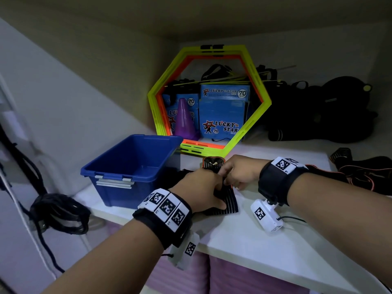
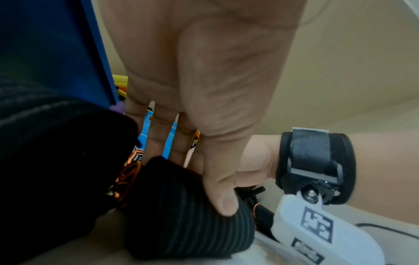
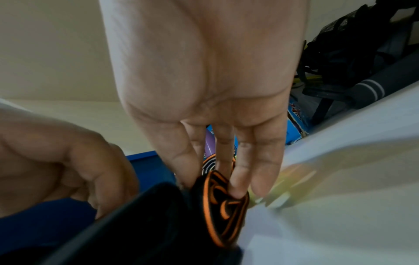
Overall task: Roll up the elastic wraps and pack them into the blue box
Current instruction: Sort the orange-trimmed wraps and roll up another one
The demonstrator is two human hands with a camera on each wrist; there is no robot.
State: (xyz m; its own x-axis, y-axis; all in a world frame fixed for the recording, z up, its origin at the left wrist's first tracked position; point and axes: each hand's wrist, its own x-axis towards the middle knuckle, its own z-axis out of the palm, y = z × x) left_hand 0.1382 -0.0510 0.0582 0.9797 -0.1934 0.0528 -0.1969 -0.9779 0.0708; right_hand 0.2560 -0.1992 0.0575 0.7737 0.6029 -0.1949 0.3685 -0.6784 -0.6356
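Note:
A black ribbed elastic wrap [image 1: 227,205] with orange edges lies on the white shelf [image 1: 265,236], partly rolled. My left hand [image 1: 216,187] grips it, thumb pressed on the ribbed cloth [image 2: 192,224] and fingers behind it. My right hand [image 1: 227,177] pinches the roll's orange-edged spiral end [image 3: 224,206] between thumb and fingers. The blue box [image 1: 131,166] stands open just left of the hands, its visible floor bare. A rolled wrap [image 1: 212,163] stands on end just beyond the hands.
Loose black and orange wraps [image 1: 364,172] lie at the right of the shelf. Behind stand yellow and orange hexagon frames [image 1: 212,98], blue cartons [image 1: 222,115], a purple cone [image 1: 184,119] and black bags [image 1: 318,109]. Black cords [image 1: 57,213] hang at the left.

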